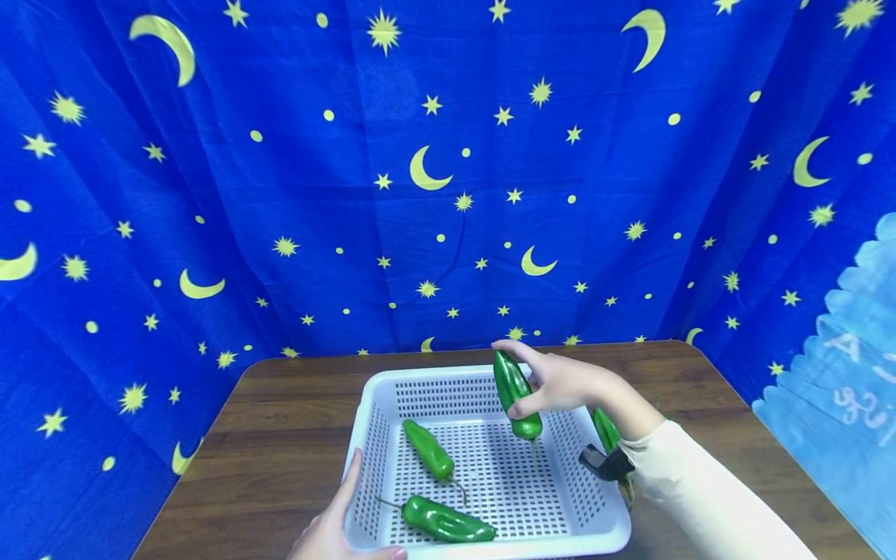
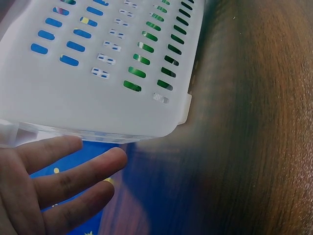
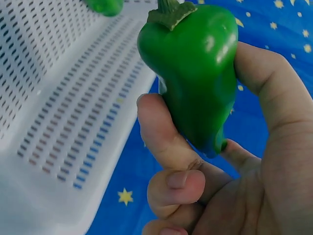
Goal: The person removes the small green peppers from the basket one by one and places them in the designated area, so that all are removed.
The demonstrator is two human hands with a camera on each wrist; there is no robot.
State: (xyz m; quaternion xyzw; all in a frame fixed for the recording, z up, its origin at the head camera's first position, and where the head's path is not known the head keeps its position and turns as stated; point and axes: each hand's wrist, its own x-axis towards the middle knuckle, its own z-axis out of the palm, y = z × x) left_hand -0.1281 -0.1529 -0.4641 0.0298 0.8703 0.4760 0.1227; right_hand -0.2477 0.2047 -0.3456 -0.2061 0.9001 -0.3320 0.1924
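My right hand [image 1: 563, 381] grips a glossy green pepper [image 1: 514, 389] over the right part of a white perforated plastic basket [image 1: 602, 505]. In the right wrist view, thumb and fingers pinch the pepper's sides, its green stem end clear of them. Inside the basket lie two more long green peppers: one slanting toward the left side [image 1: 428, 449], one along the front [image 1: 448, 519]. At the basket's front left corner is my left hand [image 1: 332, 525]. The left wrist view shows that hand's fingers [image 2: 80, 174] extended and spread at the basket's edge.
Just outside the basket's right wall is another green pepper [image 1: 606, 430], partly hidden behind the right wrist, which wears a black strap [image 1: 606, 462]. Everything stands on a brown wooden table [image 1: 238, 467]. A blue curtain [image 1: 392, 218] with moons and stars surrounds its back and sides.
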